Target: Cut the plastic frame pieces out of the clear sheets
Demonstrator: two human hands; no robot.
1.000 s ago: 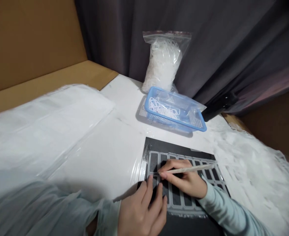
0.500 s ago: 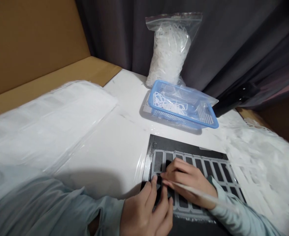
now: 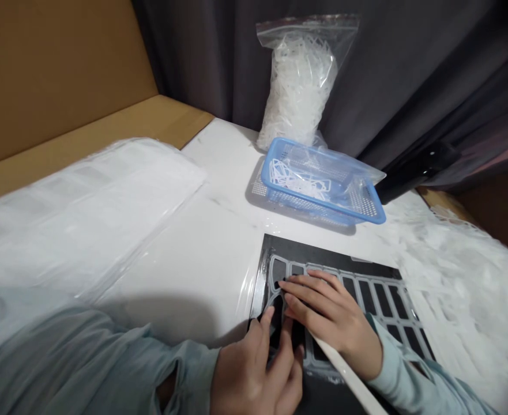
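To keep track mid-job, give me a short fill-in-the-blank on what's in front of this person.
The basket is ____.
The zip bag stands ____ the basket.
The hand holding the stick is the ____ one.
The other hand rests on a ____ sheet.

Missing words: blue; behind; right; black.

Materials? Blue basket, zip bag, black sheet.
Blue basket: likely moulded plastic, smooth, with evenly perforated walls. Zip bag: thin clear plastic film, going by the glossy creases and see-through contents. Black sheet: matte surface; rubber or card, can't tell.
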